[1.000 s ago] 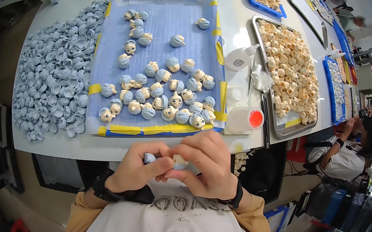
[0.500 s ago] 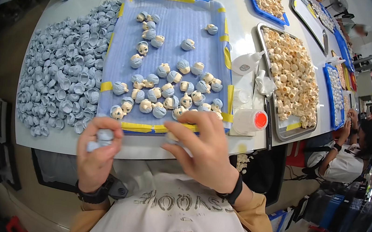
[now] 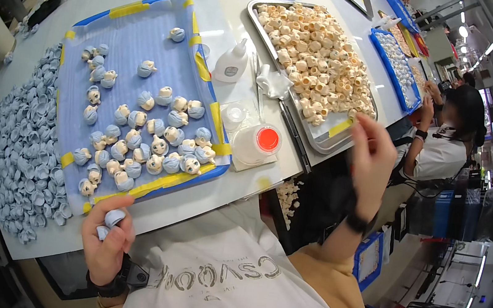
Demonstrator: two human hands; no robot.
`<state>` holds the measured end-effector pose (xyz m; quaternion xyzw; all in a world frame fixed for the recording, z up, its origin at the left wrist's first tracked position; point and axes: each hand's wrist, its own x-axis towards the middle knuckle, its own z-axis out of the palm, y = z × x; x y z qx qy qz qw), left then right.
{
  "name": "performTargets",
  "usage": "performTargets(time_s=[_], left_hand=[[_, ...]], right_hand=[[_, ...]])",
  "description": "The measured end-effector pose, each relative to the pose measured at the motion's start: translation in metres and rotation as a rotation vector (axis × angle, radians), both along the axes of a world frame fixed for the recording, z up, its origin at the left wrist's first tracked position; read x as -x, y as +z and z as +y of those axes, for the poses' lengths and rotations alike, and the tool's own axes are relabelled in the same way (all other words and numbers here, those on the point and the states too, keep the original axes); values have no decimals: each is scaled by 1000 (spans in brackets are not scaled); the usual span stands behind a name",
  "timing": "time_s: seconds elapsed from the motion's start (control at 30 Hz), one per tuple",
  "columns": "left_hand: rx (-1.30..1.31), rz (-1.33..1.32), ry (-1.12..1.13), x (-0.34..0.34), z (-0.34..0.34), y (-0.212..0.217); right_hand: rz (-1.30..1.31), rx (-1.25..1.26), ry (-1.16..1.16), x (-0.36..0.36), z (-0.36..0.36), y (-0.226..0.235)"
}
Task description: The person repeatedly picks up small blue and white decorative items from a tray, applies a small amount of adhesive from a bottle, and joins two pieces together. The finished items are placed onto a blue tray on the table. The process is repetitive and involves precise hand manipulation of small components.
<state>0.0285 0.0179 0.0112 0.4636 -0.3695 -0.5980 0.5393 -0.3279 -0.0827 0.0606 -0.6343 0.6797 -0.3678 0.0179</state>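
My left hand (image 3: 106, 238) is closed round pale blue hair caps (image 3: 115, 218), small hollow shells, at the front edge of the blue-lined tray (image 3: 133, 17). On that tray lie several doll heads (image 3: 158, 145), cream faces with blue hair, mostly crowded toward the near side. My right hand (image 3: 372, 158) is raised at the near right corner of the metal tray (image 3: 322, 144). Its fingers are curved and apart, slightly blurred, and nothing shows between them. The metal tray is heaped with hollow cream face pieces (image 3: 314, 63).
A large pile of blue caps (image 3: 26, 150) covers the table's left side. Between the trays stand a white squeeze bottle (image 3: 231, 65), a tub with a red top (image 3: 257, 146) and a crumpled white cloth (image 3: 273, 83). At the far right a person (image 3: 448, 137) sits working.
My right hand has swung from the front of the blue-lined tray to the metal tray; the small piece in its fingers no longer shows. My left hand still holds caps. The view has turned right.
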Motion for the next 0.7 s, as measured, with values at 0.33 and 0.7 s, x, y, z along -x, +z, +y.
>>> performTargets(time_s=[0.33,0.7], left_hand=[[-62,39,-244,11,-11,4],[-5,97,-369,18,-19,4]], right_hand=[[497,-408,-196,96,-54,-41],[448,-233,-163,110,-58,-62]])
